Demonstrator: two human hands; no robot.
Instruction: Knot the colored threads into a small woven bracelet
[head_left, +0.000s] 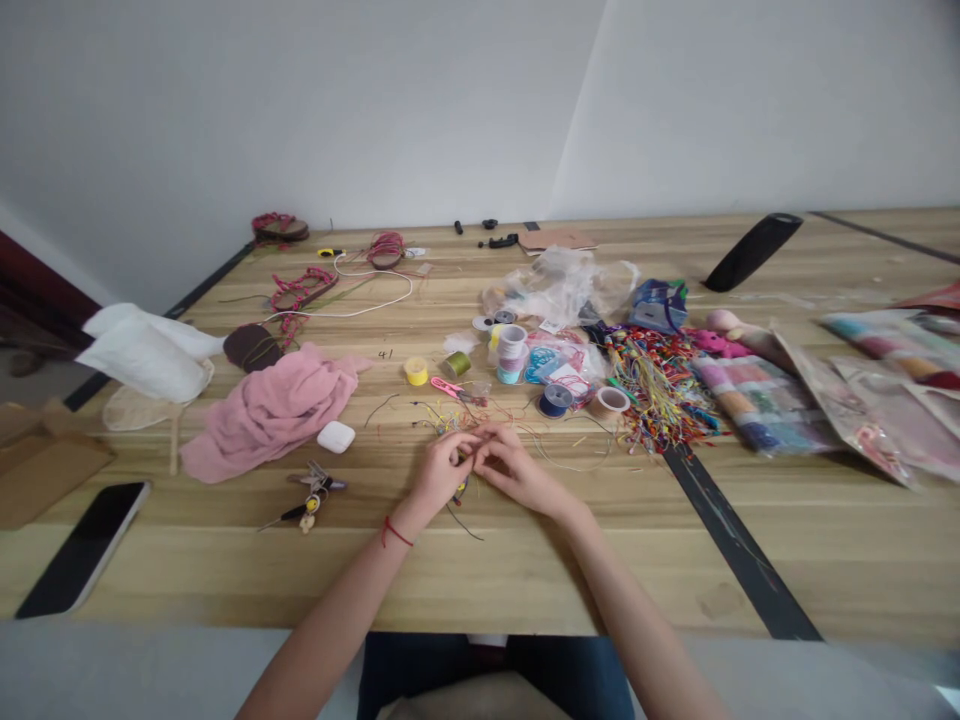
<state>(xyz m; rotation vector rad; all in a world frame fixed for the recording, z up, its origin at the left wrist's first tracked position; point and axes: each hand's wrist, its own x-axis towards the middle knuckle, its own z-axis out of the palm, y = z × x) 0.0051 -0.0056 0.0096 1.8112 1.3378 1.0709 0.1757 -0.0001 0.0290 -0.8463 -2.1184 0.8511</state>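
Left hand and right hand: both raised slightly above the table, fingers curled and nearly closed, fingertips together at a pinch on thin coloured cords. Exact grip on individual strands: too small to tell. One dark cord end trailing below the hands, toward the person. Red cord bracelet around the left wrist.

Just beyond the hands, a loose scatter of fine threads. Farther beyond the hands, pink-handled snips, a yellow spool, an olive spool and a navy spool. Beyond and to the right of the hands, a tan tape roll and a dense bundle of multicoloured cords.

Left of the hands, a white earbud case beside a crumpled pink cloth, and a key ring with charms nearer the person. Far left of the hands, a black phone close to the near table edge.

Between the hands and that near edge, a broad band of wood-grain surface, widest toward the right, up to a black inlaid strip right of the hands.
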